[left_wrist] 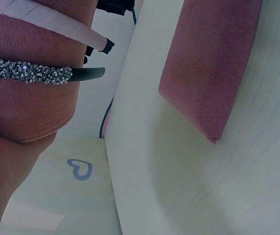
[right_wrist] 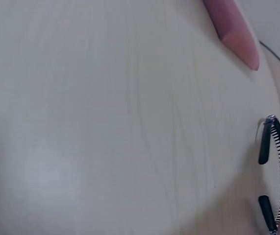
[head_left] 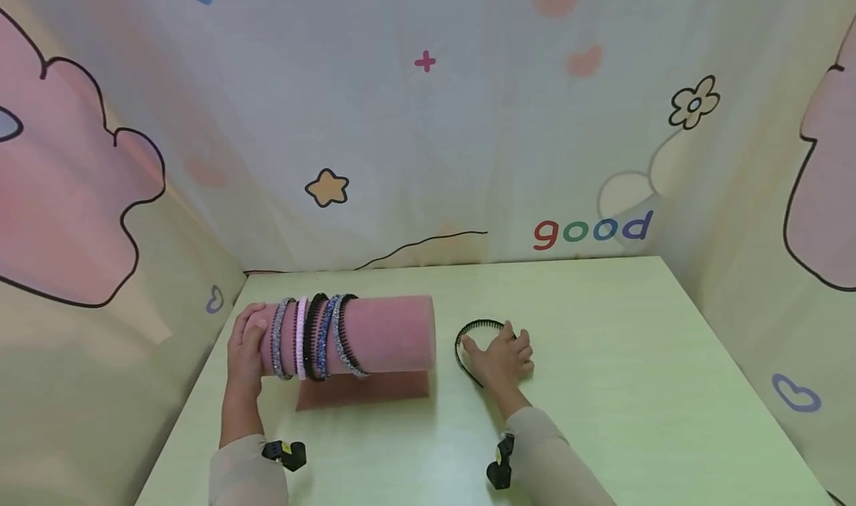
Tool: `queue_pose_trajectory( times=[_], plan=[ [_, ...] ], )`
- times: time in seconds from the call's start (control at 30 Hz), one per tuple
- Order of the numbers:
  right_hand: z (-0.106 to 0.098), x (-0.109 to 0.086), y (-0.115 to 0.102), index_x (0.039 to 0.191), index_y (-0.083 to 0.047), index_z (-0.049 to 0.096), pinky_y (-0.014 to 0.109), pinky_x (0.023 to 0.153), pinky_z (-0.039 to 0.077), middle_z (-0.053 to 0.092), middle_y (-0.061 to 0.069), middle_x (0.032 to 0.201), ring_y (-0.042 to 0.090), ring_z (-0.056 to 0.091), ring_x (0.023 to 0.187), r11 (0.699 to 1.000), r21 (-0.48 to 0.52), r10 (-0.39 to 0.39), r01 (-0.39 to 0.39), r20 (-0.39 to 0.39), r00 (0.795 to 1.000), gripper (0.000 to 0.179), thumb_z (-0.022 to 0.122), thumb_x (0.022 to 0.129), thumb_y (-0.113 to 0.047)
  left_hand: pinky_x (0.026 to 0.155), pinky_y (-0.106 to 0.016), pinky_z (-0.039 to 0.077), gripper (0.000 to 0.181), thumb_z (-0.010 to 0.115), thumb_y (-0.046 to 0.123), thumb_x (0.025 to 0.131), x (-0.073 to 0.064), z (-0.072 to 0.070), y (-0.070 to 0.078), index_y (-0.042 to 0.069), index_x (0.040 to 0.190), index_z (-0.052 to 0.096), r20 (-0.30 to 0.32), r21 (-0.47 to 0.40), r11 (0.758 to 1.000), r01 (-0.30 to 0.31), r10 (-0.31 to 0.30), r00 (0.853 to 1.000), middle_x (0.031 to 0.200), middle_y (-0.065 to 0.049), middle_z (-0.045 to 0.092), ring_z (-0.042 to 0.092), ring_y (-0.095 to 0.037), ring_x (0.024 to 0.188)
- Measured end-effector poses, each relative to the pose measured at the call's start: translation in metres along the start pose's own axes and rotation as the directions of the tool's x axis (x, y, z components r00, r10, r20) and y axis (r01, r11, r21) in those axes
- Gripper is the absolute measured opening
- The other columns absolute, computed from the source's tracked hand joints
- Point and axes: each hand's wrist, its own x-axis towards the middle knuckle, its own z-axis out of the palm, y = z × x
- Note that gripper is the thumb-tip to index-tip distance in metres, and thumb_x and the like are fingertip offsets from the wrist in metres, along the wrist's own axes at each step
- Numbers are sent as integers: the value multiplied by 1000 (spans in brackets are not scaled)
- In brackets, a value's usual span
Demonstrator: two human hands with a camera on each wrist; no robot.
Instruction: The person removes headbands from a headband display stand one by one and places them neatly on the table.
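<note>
A pink, fabric-covered headband stand (head_left: 394, 335) lies crosswise at the left, its roll raised on a flat base (head_left: 364, 391). My left hand (head_left: 246, 350) grips the roll's left end, thumb toward me. Several headbands circle the roll: a silver glittery one (left_wrist: 29, 71), a pale pink one (head_left: 301, 339), a black one (head_left: 310, 335) and blue and silver sparkly ones. To the right of the stand, my right hand (head_left: 504, 357) holds a black toothed headband (head_left: 458, 350), fingers on its far right side and thumb within its curve. Its two dark tips show in the right wrist view.
The pale wood-grain table (head_left: 642, 387) extends to the right of the right hand. Printed cloth walls (head_left: 428, 134) with hearts, a star and the word "good" enclose it at the back and both sides.
</note>
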Motion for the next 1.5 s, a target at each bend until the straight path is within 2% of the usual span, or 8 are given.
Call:
queue_pose_trajectory(
  times=[0.1,0.27,0.47,0.7,1.03,1.17,1.3,1.5],
  plan=[
    [-6,-7,1,132,-7,22,54,78,15,11,25,130,41,13,112,996,88,-18,19,-13,1000,91,56,67,-61,71,-30,33,32,44,20,88,-1,-1,-1,12,119,45,-6,1,1000,0,0,1000,112,2,45,42,-18,91],
    [-15,-16,-1,131,-11,25,52,79,16,14,20,129,39,15,113,975,223,-3,11,-36,999,84,58,68,-55,69,-30,35,32,45,21,88,-2,-1,-1,12,119,45,-12,2,1000,3,-3,1000,111,2,46,43,-18,89],
    [-33,-26,-12,133,-11,22,55,81,13,14,17,131,36,12,116,915,395,-81,78,-10,997,78,60,74,-45,71,-30,33,32,44,23,89,-1,-1,0,13,119,45,5,-2,1000,-23,23,1000,112,2,45,42,-18,91],
    [-53,-36,-26,135,-14,18,56,84,12,13,14,133,33,11,119,883,457,-144,105,52,988,75,57,78,-41,70,-31,35,31,44,21,89,0,0,-2,13,118,46,8,-20,999,-25,25,1000,112,1,46,44,-19,90],
    [-86,-45,-57,136,-22,17,50,91,20,19,3,135,21,16,123,777,604,-261,178,52,964,75,56,77,-47,69,-31,35,32,44,24,88,0,-1,-1,15,119,46,-5,7,1000,-9,9,1000,113,1,45,43,-19,90],
    [-94,-49,-68,135,-23,18,42,91,24,24,-1,133,16,22,120,708,671,-330,220,38,943,74,60,77,-40,69,-30,35,31,44,23,88,0,-1,0,15,118,46,-13,2,1000,-2,2,1000,112,1,45,43,-19,90],
    [-100,-51,-79,135,-22,19,41,90,27,26,-4,133,15,25,119,631,719,-425,289,10,905,74,62,77,-35,70,-30,35,32,44,24,88,1,0,0,14,119,46,3,-11,1000,-15,15,1000,112,0,45,43,-19,90],
    [-110,-54,-96,135,-23,18,42,91,27,25,-7,133,12,25,119,578,730,-533,366,-2,846,76,64,75,-31,71,-32,33,32,45,26,88,1,0,-1,15,118,46,-1,-3,1000,-7,7,1000,113,0,45,42,-20,91]
  ],
)
